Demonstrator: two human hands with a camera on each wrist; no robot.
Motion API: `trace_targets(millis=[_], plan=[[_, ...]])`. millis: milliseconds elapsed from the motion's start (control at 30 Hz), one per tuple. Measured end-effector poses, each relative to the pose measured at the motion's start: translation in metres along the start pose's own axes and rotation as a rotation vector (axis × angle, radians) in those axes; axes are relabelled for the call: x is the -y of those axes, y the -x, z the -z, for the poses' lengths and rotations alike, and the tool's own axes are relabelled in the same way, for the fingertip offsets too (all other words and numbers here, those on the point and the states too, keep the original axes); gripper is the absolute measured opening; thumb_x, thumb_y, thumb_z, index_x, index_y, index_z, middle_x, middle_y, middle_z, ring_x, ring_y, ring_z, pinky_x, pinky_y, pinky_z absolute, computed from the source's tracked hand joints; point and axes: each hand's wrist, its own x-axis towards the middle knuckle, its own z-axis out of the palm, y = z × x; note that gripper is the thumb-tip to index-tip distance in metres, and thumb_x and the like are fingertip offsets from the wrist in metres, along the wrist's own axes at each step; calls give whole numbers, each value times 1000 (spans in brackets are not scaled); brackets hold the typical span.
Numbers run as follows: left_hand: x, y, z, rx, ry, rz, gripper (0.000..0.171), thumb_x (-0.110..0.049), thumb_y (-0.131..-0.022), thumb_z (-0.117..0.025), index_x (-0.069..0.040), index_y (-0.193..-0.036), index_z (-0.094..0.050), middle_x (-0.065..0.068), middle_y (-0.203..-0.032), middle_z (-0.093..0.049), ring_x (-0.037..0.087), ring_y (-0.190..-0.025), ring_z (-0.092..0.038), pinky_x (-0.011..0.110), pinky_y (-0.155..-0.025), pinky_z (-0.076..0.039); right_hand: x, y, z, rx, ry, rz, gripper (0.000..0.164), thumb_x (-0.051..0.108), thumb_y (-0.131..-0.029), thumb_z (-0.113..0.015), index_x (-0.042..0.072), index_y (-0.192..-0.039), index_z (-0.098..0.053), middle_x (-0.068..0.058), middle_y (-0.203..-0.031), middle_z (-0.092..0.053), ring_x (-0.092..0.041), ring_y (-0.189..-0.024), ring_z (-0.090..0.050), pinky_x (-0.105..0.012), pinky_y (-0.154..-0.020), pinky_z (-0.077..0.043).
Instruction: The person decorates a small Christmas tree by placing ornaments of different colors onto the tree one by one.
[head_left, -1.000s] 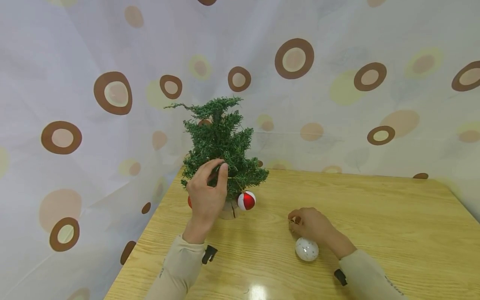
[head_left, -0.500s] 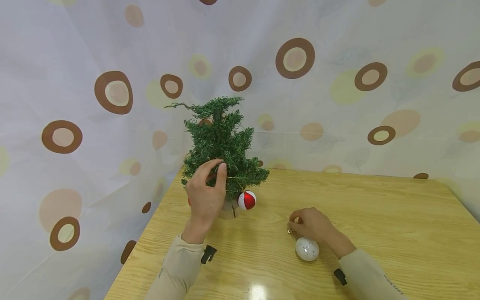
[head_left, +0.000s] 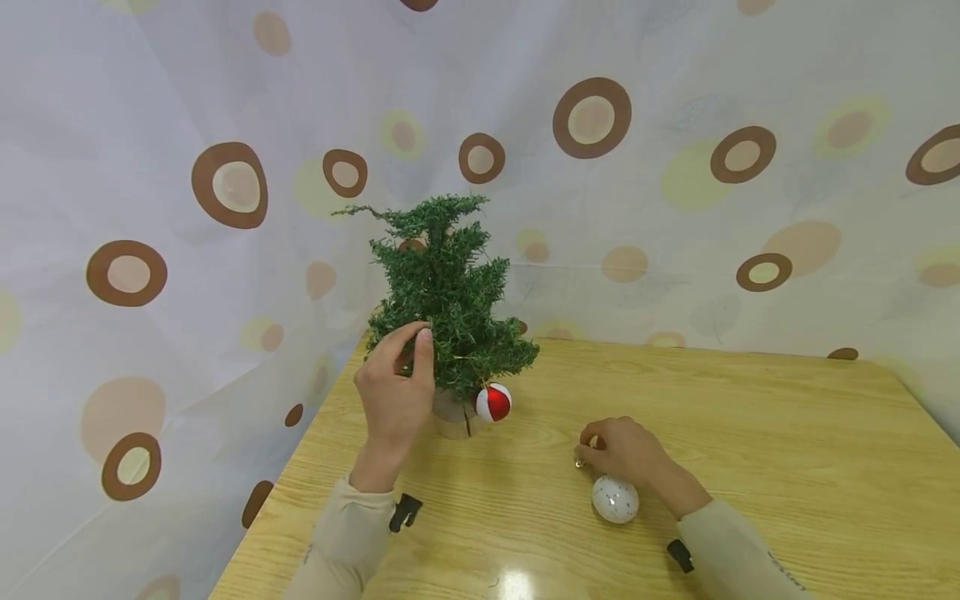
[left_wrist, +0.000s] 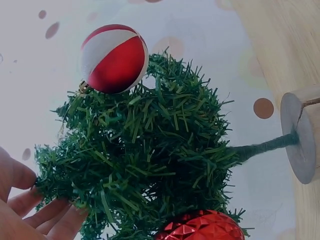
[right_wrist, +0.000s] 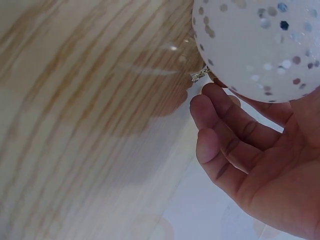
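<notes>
My left hand (head_left: pixel 395 392) is at the lower front of a small artificial Christmas tree (head_left: pixel 442 283), thumb and fingers pinching a branch tip (left_wrist: pixel 55 185). A red-and-white bauble (head_left: pixel 493 402) hangs on the tree's lower right. A faceted red bauble (left_wrist: pixel 200 227) shows in the left wrist view; from the head it is hidden. On the right, my right hand (head_left: pixel 626 450) has curled fingers at the gold cord (right_wrist: pixel 200 75) of a white bauble with silvery dots (head_left: pixel 616 500). The bauble lies under the palm; its ball hides the thumb in the right wrist view.
The tree's round wooden base (head_left: pixel 453 417) stands on the wood-grain table (head_left: pixel 712 417), towards its left side. Behind and to the left hangs a pale curtain (head_left: pixel 525 100) with brown and yellow circles. Black straps (head_left: pixel 405 512) sit at the cuffs.
My left hand has shifted slightly left along the tree, and the red bauble behind it is now covered from the head. The right hand stays in place; gold cord shows below its fingertips.
</notes>
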Motion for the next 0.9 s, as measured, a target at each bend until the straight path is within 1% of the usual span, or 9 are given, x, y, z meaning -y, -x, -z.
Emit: trace_targets(millis=[100, 200, 300, 367, 500, 567, 633, 800, 900], plan=[[0, -1, 3, -7, 7, 29, 20, -11, -104, -67, 0, -115, -79, 17, -103, -80, 28, -81, -79, 21, -75, -62, 0, 0, 0, -3, -1, -4, 19, 27, -99, -72, 9, -104, -77, 4, -76, -64, -10, -64, -51, -27, -56, -42], [1, -2, 7, -21, 19, 52, 20, -11, -104, -66, 0, -114, -79, 17, -100, -80, 30, -79, -79, 7, -76, -53, -1, 0, 0, -8, 0, -9, 17, 25, -99, -72, 9, -104, -77, 4, -76, -64, -10, -64, -52, -27, -56, -43], [3, -4, 11, -37, 22, 69, 20, -12, -105, -66, 0, -113, -80, 17, -96, -80, 31, -76, -78, 6, -72, -52, -1, 0, 1, -18, -2, -9, 18, 24, -100, -71, 8, -105, -76, 4, -75, -63, -10, -62, -51, -26, -55, -42], [4, -5, 14, -45, 30, 89, 20, -11, -105, -66, -1, -113, -80, 17, -93, -80, 28, -73, -77, 7, -69, -51, 0, 0, 2, -29, -8, -17, 18, 23, -100, -70, 8, -106, -76, 4, -73, -62, -10, -61, -50, -25, -54, -40], [6, -7, 18, -60, 52, 123, 20, -12, -105, -65, -1, -114, -80, 17, -82, -76, 12, -62, -64, 11, -62, -46, 2, -1, 3, -56, -3, -16, 19, 23, -101, -69, 7, -110, -75, 5, -71, -58, -9, -59, -46, -23, -53, -36], [8, -9, 20, -68, 64, 136, 21, -13, -105, -65, -1, -114, -80, 18, -79, -74, 4, -59, -57, 12, -60, -44, 3, -1, 3, -69, -3, -13, 19, 23, -101, -69, 7, -110, -75, 5, -71, -57, -8, -59, -45, -22, -53, -34], [11, -10, 22, -75, 69, 146, 21, -13, -105, -65, -1, -114, -80, 19, -79, -73, 0, -59, -52, 13, -59, -42, 5, -1, 5, -78, 3, -1, 20, 23, -101, -69, 6, -110, -75, 5, -70, -56, -8, -59, -44, -22, -52, -33], [15, -13, 27, -87, 55, 184, 22, -16, -106, -64, -3, -115, -80, 18, -87, -76, -2, -65, -55, 12, -65, -45, 11, 0, 10, -97, 10, 13, 19, 22, -101, -69, 6, -109, -75, 5, -69, -56, -8, -58, -44, -22, -52, -34], [17, -15, 29, -94, 39, 198, 23, -17, -107, -64, -3, -115, -80, 18, -87, -76, -2, -68, -56, 12, -67, -46, 15, 2, 13, -117, 1, 26, 18, 23, -101, -69, 7, -107, -75, 6, -69, -56, -8, -57, -44, -22, -52, -35]])
